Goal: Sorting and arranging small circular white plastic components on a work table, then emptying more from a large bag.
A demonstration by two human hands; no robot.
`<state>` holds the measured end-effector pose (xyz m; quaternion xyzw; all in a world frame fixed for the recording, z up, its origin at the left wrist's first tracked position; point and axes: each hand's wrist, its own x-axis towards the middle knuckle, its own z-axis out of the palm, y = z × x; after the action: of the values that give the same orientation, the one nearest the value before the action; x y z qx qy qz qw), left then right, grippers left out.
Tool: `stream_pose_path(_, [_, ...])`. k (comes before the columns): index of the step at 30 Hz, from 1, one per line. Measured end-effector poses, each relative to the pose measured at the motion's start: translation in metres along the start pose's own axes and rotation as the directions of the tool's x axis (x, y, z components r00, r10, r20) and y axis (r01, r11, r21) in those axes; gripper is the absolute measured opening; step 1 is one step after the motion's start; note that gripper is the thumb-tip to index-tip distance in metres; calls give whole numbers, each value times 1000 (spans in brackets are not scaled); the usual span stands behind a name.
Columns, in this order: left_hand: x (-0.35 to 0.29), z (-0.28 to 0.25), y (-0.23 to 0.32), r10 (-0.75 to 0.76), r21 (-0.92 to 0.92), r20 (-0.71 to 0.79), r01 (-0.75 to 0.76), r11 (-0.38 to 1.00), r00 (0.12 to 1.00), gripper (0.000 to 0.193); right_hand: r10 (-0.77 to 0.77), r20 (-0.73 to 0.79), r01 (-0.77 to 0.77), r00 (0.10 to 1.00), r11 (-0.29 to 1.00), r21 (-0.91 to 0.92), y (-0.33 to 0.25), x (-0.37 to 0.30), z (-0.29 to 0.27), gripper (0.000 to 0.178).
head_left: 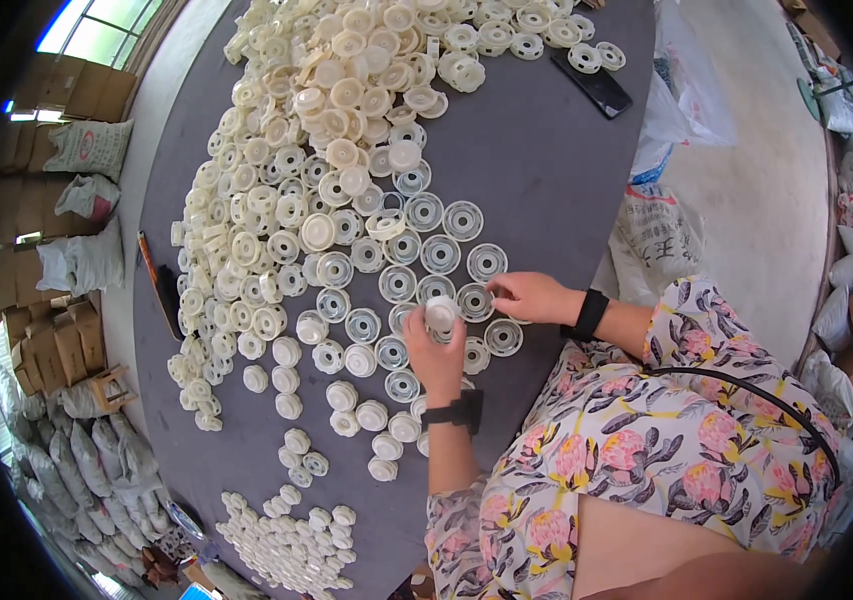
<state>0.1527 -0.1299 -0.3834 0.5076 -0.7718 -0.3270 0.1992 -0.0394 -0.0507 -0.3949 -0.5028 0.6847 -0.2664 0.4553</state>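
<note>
In my left hand (435, 358) is a small white round plastic cap (441, 315), gripped between thumb and fingers above the laid-out discs. My right hand (535, 298) is just to the right, its fingers bent and a little apart at the rim of a ringed plastic disc (475, 301). Nothing shows between those fingers. More ringed discs lie flat in rows around both hands, such as one disc (504, 337) below the right hand. Left of my left hand, some white caps (361, 359) sit singly or stacked on discs.
A large heap of cream plastic discs (347, 70) covers the far part of the grey table (537, 140). Small white pieces (282, 540) are piled at the near left. A black phone (595, 88) lies at the far right. Cartons (72, 85) and sacks (662, 240) stand around.
</note>
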Motion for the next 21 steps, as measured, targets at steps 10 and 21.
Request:
stream_pose_path(10, [37, 9, -12, 8, 379, 154, -67, 923, 988, 54, 90, -65, -111, 994, 837, -536, 44, -13, -43, 61])
stream_pose_path(21, [131, -13, -31, -68, 51, -94, 73, 996, 993, 43, 170, 140, -36, 975, 749, -661, 33, -20, -46, 96])
